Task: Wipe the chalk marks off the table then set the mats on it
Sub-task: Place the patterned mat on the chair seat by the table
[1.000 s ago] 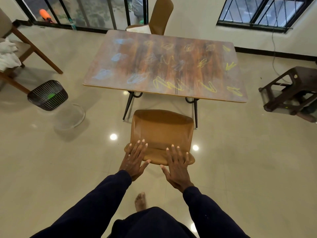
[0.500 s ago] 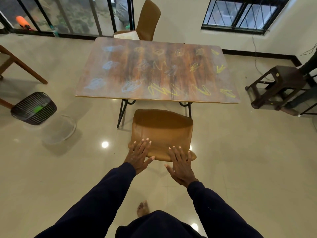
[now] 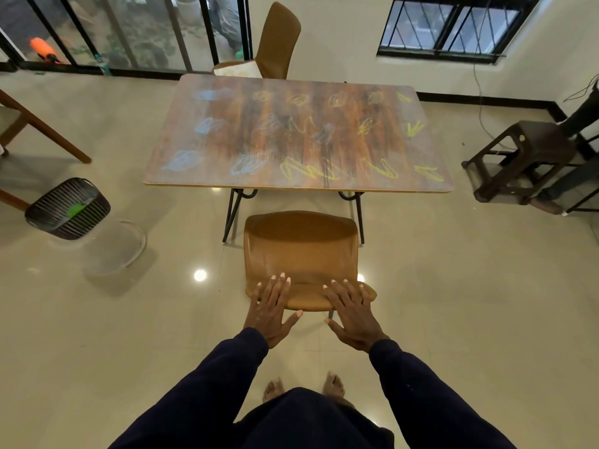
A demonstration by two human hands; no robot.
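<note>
1. Head view, centre of the frame: the table (image 3: 298,134) is covered in chalk marks (image 3: 308,170), pale blue toward the left and yellow toward the right. None look wiped, so I judge the task has not really begun.
2. Lower centre: a chair (image 3: 301,254) stands at the table's near edge with its back toward the person. The left hand (image 3: 270,309) and the right hand (image 3: 353,315) lie flat on top of the backrest, fingers spread, thumbs hanging off the near side. Both are unclenched and grasp nothing; neither carries a cloth.
3. The step in hand looks like preparation, perhaps shifting the chair to clear access to the table; I cannot tell whether they are pushing or pulling.
4. Upper centre: a second chair (image 3: 275,40) stands at the far edge, with something pale on its seat (image 3: 238,70). It may be mats or a cloth; too unclear to say.
5. Left of the frame: a dark slatted basket (image 3: 69,209) leans tilted on the floor.
6. The next move calls for finding a wiping cloth, since none is in hand.
</note>
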